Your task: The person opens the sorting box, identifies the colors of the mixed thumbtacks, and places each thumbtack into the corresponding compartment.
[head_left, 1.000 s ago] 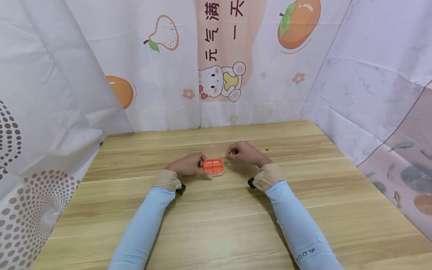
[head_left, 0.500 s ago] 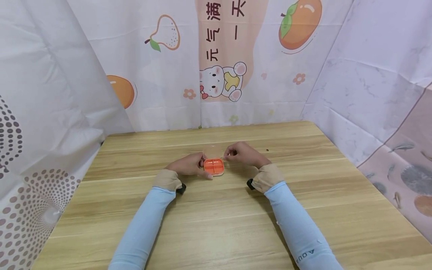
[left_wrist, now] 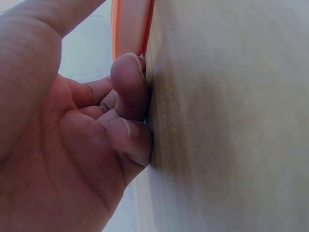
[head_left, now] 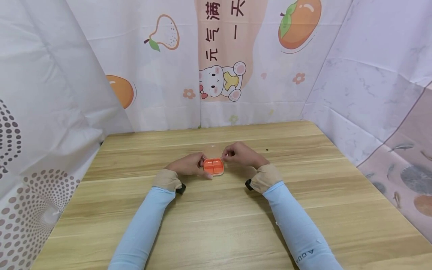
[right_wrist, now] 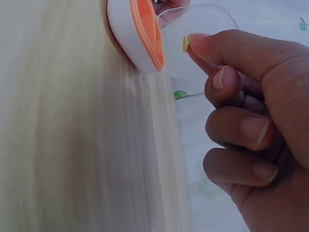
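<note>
A small orange pill box [head_left: 209,170] with a white outer shell sits on the table, its inside split into several compartments. Its clear lid [right_wrist: 193,21] stands flipped back behind it. My left hand [head_left: 189,165] grips the box at its left side, thumb along the front edge and fingers behind. Between thumb and forefinger, my right hand [head_left: 243,154] pinches a small yellow pill [right_wrist: 185,44] close to the box's right rear corner. In the right wrist view the other fingers curl in towards the palm. The left wrist view shows the box's side [left_wrist: 131,29] beyond my fingertips.
The wooden table [head_left: 216,225] spreads out on all sides of the box. A tiny dark speck [head_left: 267,150] lies right of my right hand. Printed curtains [head_left: 152,82] hang behind the table and along both sides.
My right hand has moved slightly left, bringing its pinched fingertips closer to the pill box. The left hand and the box have stayed in place.
</note>
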`<act>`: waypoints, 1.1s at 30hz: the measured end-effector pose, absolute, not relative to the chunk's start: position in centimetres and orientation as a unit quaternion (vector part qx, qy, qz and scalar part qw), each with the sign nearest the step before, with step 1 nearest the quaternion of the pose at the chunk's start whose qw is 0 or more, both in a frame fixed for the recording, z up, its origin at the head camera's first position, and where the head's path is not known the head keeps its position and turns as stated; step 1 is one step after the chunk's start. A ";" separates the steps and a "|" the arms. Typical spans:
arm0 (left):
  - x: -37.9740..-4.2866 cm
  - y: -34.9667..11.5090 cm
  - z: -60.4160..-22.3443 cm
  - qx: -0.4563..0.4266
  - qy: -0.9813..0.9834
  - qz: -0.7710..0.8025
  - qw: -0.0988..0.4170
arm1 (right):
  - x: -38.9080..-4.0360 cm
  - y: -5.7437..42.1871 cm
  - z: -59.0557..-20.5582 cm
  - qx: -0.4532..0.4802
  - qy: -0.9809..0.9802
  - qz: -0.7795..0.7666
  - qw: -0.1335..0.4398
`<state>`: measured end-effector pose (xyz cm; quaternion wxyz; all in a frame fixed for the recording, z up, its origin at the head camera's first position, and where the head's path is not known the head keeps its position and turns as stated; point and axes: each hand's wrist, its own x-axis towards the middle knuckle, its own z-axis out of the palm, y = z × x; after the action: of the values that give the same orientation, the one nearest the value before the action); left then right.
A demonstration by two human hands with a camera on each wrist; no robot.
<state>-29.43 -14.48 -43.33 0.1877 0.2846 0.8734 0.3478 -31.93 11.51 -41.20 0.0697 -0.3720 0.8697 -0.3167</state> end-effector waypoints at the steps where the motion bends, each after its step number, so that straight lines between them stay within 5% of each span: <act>1: -29.4 -14.5 -43.3 0.285 0.874 0.347 0.188 | -31.9 11.4 -41.3 -0.375 0.868 -0.317 0.070; 33: -29.3 -14.6 -43.0 0.287 0.874 0.344 0.189 | -30.6 8.5 -41.3 -0.401 0.860 -0.296 0.104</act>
<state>-29.28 -14.55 -43.03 0.1886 0.2869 0.8739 0.3442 -30.55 8.49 -41.26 0.1044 -0.4011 0.8605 -0.2963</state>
